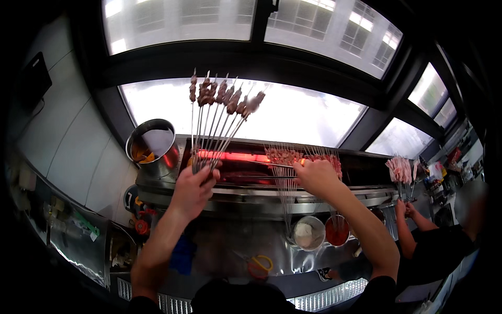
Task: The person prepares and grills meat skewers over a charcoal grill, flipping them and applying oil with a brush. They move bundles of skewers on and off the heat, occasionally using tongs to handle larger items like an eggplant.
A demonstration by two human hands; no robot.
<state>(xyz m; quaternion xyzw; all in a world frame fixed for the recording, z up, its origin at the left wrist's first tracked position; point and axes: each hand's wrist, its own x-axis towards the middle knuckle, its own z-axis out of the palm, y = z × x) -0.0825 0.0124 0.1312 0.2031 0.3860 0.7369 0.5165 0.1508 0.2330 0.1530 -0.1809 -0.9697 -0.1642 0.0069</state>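
Observation:
My left hand (196,190) grips a fanned bunch of metal skewers (213,131) by their lower ends. Chunks of browned meat (231,100) sit at the upper tips, raised in front of the window. Over the long grill (243,192), my right hand (319,178) has its fingers curled beside several skewers of paler meat (284,156). Thin metal rods lead towards its fingertips, but whether it holds them is unclear. A red-glowing heating element (235,156) runs along the grill below the raised skewers. Redder meat skewers (335,163) lie partly behind my right hand.
A steel pot (168,157) stands at the grill's left end. Bowls of white powder (309,233) and red seasoning (337,231) sit on the near steel counter (223,243), with scissors (259,267) nearby. At right, another person's hands (406,208) hold meat skewers (400,170).

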